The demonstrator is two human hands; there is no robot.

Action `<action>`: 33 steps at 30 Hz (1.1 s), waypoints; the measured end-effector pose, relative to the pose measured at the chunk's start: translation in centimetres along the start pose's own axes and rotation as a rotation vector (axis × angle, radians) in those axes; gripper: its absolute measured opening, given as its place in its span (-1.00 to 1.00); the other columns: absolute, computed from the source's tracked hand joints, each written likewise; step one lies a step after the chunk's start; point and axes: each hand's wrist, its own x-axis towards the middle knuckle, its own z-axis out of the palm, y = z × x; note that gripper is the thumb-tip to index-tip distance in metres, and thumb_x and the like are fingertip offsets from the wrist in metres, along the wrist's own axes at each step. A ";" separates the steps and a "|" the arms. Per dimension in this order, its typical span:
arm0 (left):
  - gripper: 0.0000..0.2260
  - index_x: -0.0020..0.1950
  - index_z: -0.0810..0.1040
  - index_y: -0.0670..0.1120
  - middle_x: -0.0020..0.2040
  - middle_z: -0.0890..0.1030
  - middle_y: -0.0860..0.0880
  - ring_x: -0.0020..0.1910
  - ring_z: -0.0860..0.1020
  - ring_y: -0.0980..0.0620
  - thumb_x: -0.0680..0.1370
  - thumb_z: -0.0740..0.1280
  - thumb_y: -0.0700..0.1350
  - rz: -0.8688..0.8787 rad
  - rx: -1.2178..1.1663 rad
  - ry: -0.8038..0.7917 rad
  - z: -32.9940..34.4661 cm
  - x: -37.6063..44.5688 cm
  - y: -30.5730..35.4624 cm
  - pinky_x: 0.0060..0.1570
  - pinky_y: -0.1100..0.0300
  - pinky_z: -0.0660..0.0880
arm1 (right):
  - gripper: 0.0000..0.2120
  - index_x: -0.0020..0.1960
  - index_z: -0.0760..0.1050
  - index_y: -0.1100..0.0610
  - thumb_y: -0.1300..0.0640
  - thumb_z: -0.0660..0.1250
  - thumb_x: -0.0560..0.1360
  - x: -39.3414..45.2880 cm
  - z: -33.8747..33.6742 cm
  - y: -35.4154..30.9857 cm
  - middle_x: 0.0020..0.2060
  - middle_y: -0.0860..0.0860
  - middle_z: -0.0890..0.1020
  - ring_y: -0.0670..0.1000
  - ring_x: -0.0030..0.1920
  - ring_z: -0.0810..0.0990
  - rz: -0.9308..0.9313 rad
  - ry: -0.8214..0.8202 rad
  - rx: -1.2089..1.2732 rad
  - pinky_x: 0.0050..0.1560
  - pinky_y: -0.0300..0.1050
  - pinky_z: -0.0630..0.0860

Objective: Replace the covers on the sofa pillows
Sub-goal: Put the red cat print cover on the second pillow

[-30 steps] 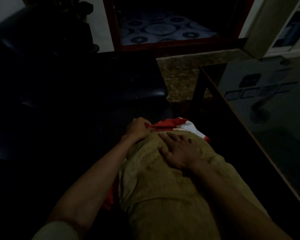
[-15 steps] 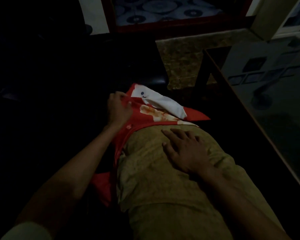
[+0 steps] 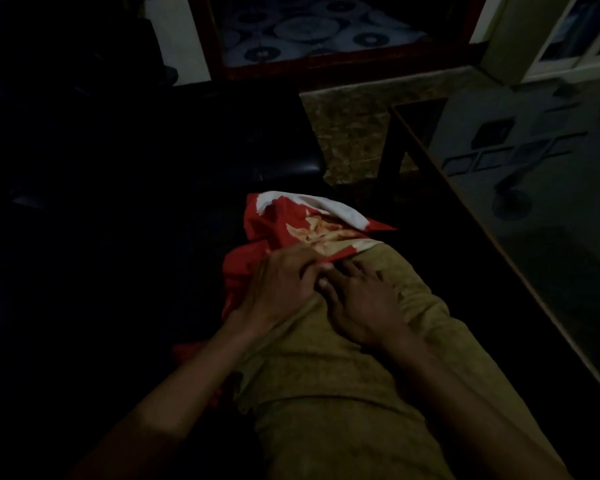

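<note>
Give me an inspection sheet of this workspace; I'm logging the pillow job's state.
Surface: dark sofa seat, mostly in shadow.
Job's things: olive-covered pillow lying lengthwise; red patterned cover bunched at its far end, white fabric showing.
Clutter: nothing seen.
Grippers: left hand grips the red cover's edge; right hand rests flat on the pillow.
Cables: nothing seen.
Surroundings: glass-topped table to the right, tiled floor, patterned rug beyond.

Glass-topped table (image 3: 534,209) at right, patterned rug (image 3: 312,32) beyond, speckled floor (image 3: 350,133)

Dim room, black sofa (image 3: 153,150), glass table (image 3: 534,202)
</note>
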 end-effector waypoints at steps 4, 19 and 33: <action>-0.71 0.21 0.63 -0.10 0.13 0.63 -0.03 0.13 0.58 0.01 0.52 0.31 -0.29 -0.070 0.095 -0.064 -0.4 -3.1 -2.4 0.16 0.06 0.52 | -0.53 0.26 0.58 -0.07 -0.20 0.04 0.56 0.5 -0.1 0.3 0.26 -0.07 0.59 0.07 0.30 0.50 0.017 0.005 0.169 0.31 0.13 0.42; -0.52 0.21 0.60 -0.14 0.13 0.56 -0.08 0.09 0.57 -0.07 0.31 0.33 -0.38 -0.308 0.182 0.063 -3.4 -10.6 -1.0 0.10 0.09 0.54 | -0.60 0.38 0.36 -0.07 -0.15 0.23 0.59 2.3 1.3 -0.8 -0.01 0.03 0.68 0.13 -0.02 0.65 0.077 0.158 0.134 -0.06 0.02 0.57; -0.73 0.13 0.63 -0.08 -0.07 0.50 0.06 -0.11 0.48 0.14 0.46 0.39 -0.28 -0.548 0.166 -0.088 -5.7 -15.8 1.8 -0.06 0.31 0.39 | -0.72 0.17 0.53 0.08 -0.07 0.31 0.57 1.9 1.2 -0.3 0.01 0.10 0.60 0.16 -0.05 0.60 0.086 0.162 0.063 -0.15 0.00 0.49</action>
